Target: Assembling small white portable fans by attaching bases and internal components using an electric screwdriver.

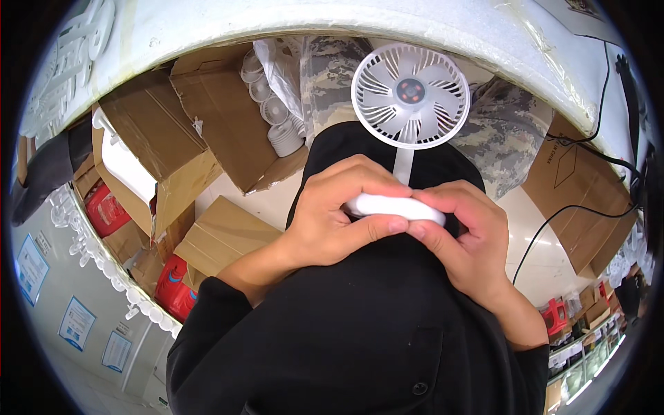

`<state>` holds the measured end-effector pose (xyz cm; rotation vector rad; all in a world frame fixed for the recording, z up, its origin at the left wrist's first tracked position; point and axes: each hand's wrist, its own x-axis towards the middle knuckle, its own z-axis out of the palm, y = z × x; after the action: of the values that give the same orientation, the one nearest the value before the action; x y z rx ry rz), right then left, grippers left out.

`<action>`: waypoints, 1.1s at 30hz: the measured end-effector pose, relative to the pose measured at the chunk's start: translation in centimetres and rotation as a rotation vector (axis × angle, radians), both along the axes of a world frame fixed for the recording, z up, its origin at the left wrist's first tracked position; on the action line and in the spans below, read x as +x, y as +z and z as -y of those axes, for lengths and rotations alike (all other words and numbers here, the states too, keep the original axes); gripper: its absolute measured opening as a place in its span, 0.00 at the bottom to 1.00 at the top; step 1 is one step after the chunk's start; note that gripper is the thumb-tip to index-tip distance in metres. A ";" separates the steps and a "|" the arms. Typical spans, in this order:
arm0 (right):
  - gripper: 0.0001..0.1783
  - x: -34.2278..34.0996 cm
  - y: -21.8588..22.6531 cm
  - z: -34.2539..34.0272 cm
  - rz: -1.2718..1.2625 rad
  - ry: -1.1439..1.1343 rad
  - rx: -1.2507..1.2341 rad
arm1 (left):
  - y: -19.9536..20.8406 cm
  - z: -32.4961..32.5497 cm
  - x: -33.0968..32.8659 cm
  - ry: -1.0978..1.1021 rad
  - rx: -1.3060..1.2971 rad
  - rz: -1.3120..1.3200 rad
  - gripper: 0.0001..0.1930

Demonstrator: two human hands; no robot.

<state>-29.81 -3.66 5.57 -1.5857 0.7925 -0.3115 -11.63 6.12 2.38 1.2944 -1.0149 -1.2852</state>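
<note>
A small white desk fan [411,96] lies over my lap, its round grille pointing away from me and its stem running back toward me. Both hands grip the fan's thick white base [394,207]. My left hand [342,211] closes on the base's left side, thumb on the near face and fingers along the far one. On the other side my right hand [465,225] holds it the same way, and the two thumb tips nearly meet. Translucent blades and a grey hub with reddish spots show through the grille.
A white-covered table [277,19] curves across the far side. At the left, an open cardboard box [235,117] holds round white parts, beside another carton [149,124] with white pieces. Red containers [174,287] stand below. Black cables [553,232] hang at the right near a brown carton [577,187].
</note>
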 end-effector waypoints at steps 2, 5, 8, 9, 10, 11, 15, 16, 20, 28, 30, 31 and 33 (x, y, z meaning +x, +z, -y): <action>0.14 0.0 -0.2 0.0 -0.011 -0.016 -0.012 | -0.2 0.1 -0.1 0.011 -0.002 0.010 0.14; 0.17 -0.8 -0.3 0.2 0.011 -0.042 -0.001 | -1.4 -1.2 0.2 0.052 0.085 -0.159 0.15; 0.19 -0.9 -0.2 0.9 0.036 -0.066 0.006 | -1.8 -1.5 0.7 0.093 0.164 -0.327 0.16; 0.20 -0.4 0.0 1.4 0.028 -0.020 -0.047 | -1.5 -1.0 1.0 0.024 0.106 -0.185 0.17; 0.22 0.0 0.4 2.0 0.019 0.031 -0.097 | -0.9 -0.4 1.2 -0.039 0.052 -0.043 0.17; 0.23 0.4 0.6 2.5 0.011 0.082 -0.146 | -0.4 0.1 1.4 -0.100 -0.001 0.100 0.18; 0.26 -0.5 1.1 2.8 -0.005 0.197 -0.131 | 0.9 0.8 1.4 -0.164 -0.057 0.128 0.20; 0.27 -0.9 1.2 2.8 -0.009 0.226 -0.095 | 1.1 0.9 1.4 -0.169 -0.056 0.071 0.20; 0.27 -0.3 0.6 2.1 0.077 0.143 0.043 | 0.8 0.4 0.0 -0.130 -0.087 0.087 0.22; 0.23 -0.5 -1.4 1.5 0.240 0.066 0.274 | 0.6 -0.1 -0.8 -0.004 -0.098 0.188 0.23; 0.22 -0.2 -1.5 1.4 0.227 0.044 0.251 | 0.0 -0.2 -0.8 0.004 -0.103 0.180 0.23; 0.22 -0.1 -1.5 1.3 0.221 0.032 0.240 | -0.3 -0.2 -0.8 0.007 -0.105 0.176 0.23; 0.21 -0.1 -1.7 1.1 0.212 0.021 0.230 | -0.5 -0.2 -0.8 0.011 -0.106 0.170 0.23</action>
<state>-29.95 -4.79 3.86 -1.3204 0.6240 -0.3535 -12.44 6.29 1.91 1.3423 -1.1773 -1.1115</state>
